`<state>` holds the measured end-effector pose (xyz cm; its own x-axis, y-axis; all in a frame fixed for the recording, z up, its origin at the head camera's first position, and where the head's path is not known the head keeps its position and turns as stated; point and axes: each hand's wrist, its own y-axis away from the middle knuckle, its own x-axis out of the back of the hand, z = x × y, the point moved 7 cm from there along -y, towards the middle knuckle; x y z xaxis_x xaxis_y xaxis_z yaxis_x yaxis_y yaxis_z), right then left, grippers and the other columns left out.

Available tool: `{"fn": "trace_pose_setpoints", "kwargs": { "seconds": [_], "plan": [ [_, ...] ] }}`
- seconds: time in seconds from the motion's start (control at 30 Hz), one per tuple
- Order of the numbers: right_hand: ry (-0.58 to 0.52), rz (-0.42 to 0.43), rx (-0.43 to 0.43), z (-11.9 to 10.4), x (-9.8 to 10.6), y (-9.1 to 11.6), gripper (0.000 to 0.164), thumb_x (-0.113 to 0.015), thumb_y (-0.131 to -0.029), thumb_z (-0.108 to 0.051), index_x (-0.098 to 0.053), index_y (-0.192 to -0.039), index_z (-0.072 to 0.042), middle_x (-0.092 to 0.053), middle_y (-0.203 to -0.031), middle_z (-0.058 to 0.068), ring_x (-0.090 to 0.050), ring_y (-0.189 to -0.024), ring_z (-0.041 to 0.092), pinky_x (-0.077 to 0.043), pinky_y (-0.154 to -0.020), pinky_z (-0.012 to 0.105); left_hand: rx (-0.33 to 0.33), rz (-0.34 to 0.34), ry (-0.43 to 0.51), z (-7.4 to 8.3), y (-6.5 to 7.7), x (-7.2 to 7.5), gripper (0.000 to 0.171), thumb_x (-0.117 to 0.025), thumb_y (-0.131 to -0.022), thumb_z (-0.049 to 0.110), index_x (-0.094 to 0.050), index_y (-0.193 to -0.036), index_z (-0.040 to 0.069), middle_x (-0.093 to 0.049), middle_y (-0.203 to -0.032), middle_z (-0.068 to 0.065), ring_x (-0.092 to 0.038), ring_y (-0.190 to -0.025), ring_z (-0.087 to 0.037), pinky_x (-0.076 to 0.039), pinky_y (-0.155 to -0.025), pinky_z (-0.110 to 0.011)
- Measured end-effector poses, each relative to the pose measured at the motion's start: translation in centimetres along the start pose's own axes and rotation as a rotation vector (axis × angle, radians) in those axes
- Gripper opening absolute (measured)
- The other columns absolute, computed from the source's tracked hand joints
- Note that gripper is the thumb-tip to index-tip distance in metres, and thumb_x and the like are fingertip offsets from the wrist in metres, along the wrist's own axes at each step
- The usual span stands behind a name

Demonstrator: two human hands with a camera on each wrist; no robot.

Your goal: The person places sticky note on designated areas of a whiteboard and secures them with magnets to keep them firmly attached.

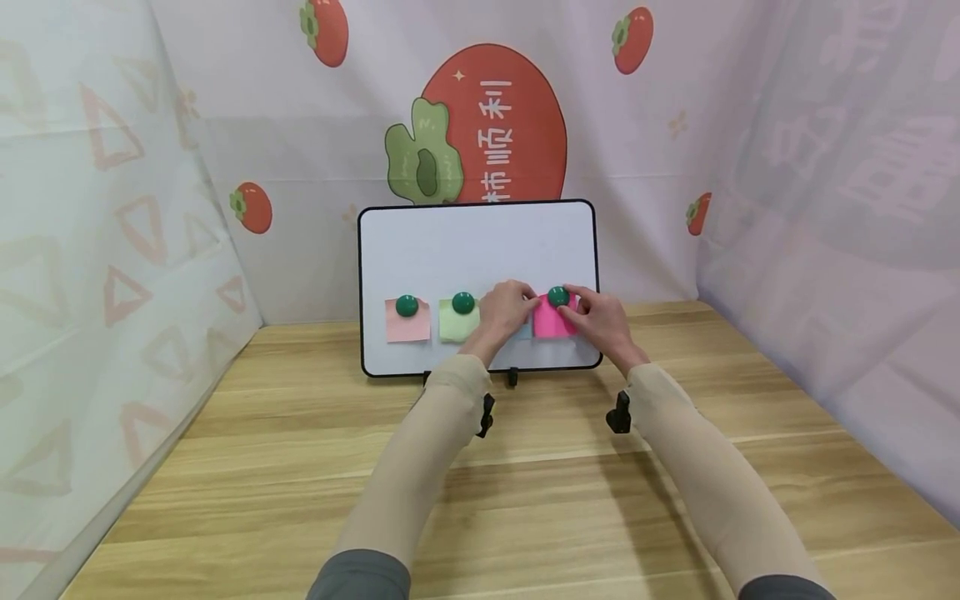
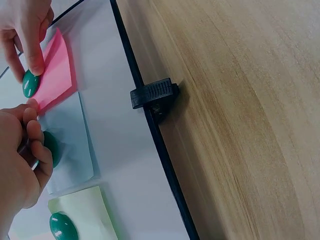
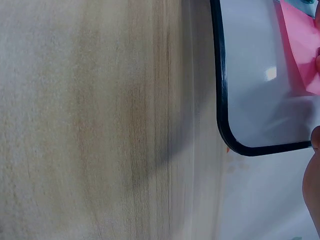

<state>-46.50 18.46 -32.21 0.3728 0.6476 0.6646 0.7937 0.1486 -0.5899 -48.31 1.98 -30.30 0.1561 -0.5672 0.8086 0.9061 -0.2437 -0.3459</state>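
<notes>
A bright pink sticky note (image 1: 553, 323) lies against the whiteboard (image 1: 480, 250) near its right side. My right hand (image 1: 603, 323) pinches a round green magnet (image 1: 558, 297) between thumb and finger at the note's top edge. The thumb and fingertip of my left hand (image 1: 504, 310) pinch the note's upper left corner. In the left wrist view, a light blue note (image 2: 75, 150) with its own green magnet (image 2: 51, 148) is partly behind the left hand. Only part of the right hand (image 3: 312, 185) shows at the edge of the right wrist view.
To the left, a light pink note (image 1: 407, 329) and a pale green note (image 1: 455, 329) hang under green magnets. The black-framed board stands on black feet (image 1: 513, 377) on a wooden table (image 1: 525, 483). Printed cloth (image 1: 300, 150) surrounds the table behind and at both sides.
</notes>
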Motion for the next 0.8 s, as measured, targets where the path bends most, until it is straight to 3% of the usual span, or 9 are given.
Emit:
{"fn": "trace_pose_setpoints", "kwargs": {
  "seconds": [0.23,0.57,0.7,0.8],
  "plan": [
    [0.028,0.017,0.012,-0.1,-0.3,0.1,0.043,-0.075,-0.09,-0.017,-0.064,-0.13,-0.006,-0.056,-0.066,0.007,-0.045,-0.058,0.016,-0.034,-0.053,0.025,-0.059,0.033,-0.134,0.4,0.1,0.0,0.022,-0.063,-0.098,0.032,-0.077,-0.105,0.016,-0.07,-0.077,0.003,-0.057,-0.059,-0.008,-0.042,-0.052,-0.021],
    [0.094,0.017,0.075,-0.4,-0.4,0.2,0.044,-0.073,-0.091,-0.02,-0.062,-0.132,-0.008,-0.058,-0.066,0.006,-0.046,-0.056,0.016,-0.035,-0.053,0.025,-0.093,0.064,-0.178,0.1,0.5,0.3,0.028,-0.062,-0.099,0.036,-0.072,-0.118,0.019,-0.07,-0.075,0.001,-0.047,-0.053,-0.009,-0.033,-0.047,-0.02],
    [0.145,0.026,0.127,-0.9,-0.3,0.4,0.046,-0.072,-0.092,-0.024,-0.06,-0.133,-0.005,-0.061,-0.078,0.008,-0.05,-0.064,0.018,-0.04,-0.056,0.026,-0.149,0.085,-0.224,0.3,0.8,0.6,0.033,-0.061,-0.099,0.04,-0.068,-0.125,0.02,-0.068,-0.067,-0.001,-0.041,-0.048,-0.009,-0.029,-0.043,-0.02],
    [0.176,0.029,0.15,-1.4,-0.2,0.5,0.048,-0.071,-0.093,-0.029,-0.06,-0.133,-0.005,-0.06,-0.09,0.011,-0.052,-0.073,0.02,-0.044,-0.06,0.03,-0.195,0.104,-0.256,0.4,1.2,1.1,0.034,-0.06,-0.099,0.04,-0.067,-0.125,0.02,-0.071,-0.073,0.0,-0.047,-0.049,-0.009,-0.031,-0.043,-0.019]
  ]
}}
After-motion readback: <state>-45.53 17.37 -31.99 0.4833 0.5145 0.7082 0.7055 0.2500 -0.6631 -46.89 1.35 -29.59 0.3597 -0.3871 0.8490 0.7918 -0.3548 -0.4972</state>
